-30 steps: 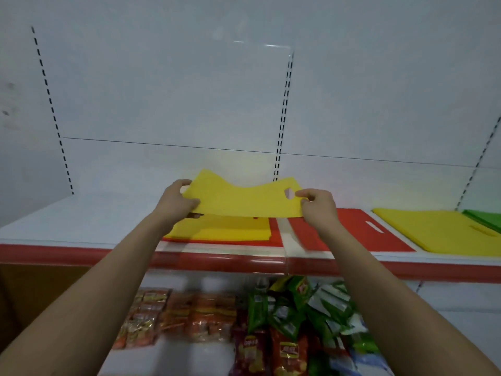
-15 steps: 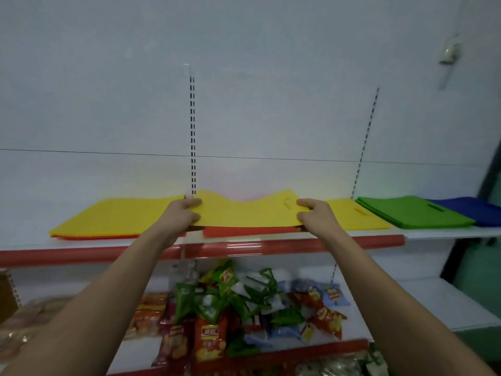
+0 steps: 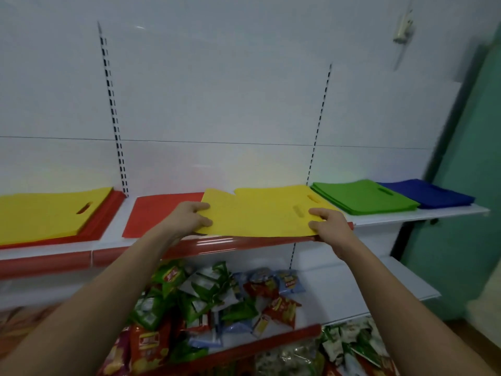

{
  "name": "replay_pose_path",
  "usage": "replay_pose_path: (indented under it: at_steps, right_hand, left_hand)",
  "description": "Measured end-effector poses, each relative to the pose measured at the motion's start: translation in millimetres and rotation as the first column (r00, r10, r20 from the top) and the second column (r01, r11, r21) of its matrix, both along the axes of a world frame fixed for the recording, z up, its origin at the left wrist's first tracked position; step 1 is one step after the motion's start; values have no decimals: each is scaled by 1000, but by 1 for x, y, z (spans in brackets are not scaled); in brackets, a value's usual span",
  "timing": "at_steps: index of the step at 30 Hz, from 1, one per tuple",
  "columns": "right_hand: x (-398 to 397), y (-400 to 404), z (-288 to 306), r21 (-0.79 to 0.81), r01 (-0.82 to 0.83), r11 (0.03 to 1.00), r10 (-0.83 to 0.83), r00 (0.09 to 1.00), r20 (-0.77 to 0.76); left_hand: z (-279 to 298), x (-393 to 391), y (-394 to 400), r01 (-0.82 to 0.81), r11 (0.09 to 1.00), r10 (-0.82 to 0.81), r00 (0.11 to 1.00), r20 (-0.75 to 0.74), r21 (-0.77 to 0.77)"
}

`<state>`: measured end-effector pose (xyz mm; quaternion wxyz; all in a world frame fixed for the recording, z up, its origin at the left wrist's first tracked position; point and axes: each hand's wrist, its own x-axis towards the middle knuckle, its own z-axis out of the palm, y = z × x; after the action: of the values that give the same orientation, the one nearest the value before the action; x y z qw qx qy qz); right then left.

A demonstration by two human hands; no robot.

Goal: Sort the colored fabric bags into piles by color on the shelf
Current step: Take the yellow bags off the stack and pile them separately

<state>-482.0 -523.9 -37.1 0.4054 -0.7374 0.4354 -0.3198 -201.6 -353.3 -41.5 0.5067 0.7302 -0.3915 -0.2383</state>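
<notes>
Two hands (image 3: pixel 189 217), yellow bag (image 3: pixel 257 215) pinched between

We take the flat red fabric bag (image 3: pixel 160 213) on the white shelf with a red front lip (image 3: pixel 406 217) as our landmark. To its left lies a yellow fabric bag on a red pile (image 3: pixel 46 215). To its right, partly over it, we hold a yellow fabric bag (image 3: pixel 257 218), left hand (image 3: pixel 189 217) and right hand (image 3: pixel 328 222) at its ends, above the yellow pile (image 3: pixel 273 192). Further right sit the green pile (image 3: pixel 363 196), then the blue pile (image 3: pixel 425 195). Below lie heaped snack packets (image 3: pixel 217 294).
</notes>
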Motion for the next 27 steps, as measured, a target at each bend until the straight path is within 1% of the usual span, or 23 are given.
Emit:
replay_pose_path:
  at_steps: [2,6,10,12,15,19,23,27]
  right_hand:
    - [-5,-24,-2,-12,18,1000,-18,1000,-12]
    - [-9,-74,7,-36,63,997,-63,998,0]
    - [-3,-118,11,-112,84,990,-89,995,-40]
    - [1,-139,9,-157,96,983,-107,992,-61]
    - [7,-171,1,-211,103,972,-123,989,-84]
    - [10,-209,-15,-295,36,955,-97,976,-195]
    - [9,-235,-25,-334,-56,941,-63,941,-333]
    - [5,-250,-33,-360,-144,922,-48,879,-475]
  left_hand:
    - [-1,0,-26,16,1000,-16,1000,-6,-7]
    - [-7,-3,-74,21,1000,-21,999,29,-11]
    - [-14,-14,-111,-42,999,41,996,74,2]
    - [-16,-19,-130,-82,996,79,990,117,20]
    - [-17,-26,-157,-147,987,131,965,229,57]
    - [-26,-37,-182,-254,953,183,917,355,165]
    - [-33,-47,-200,-356,886,169,846,506,299]
    - [-38,-60,-205,-442,834,165,772,614,331]
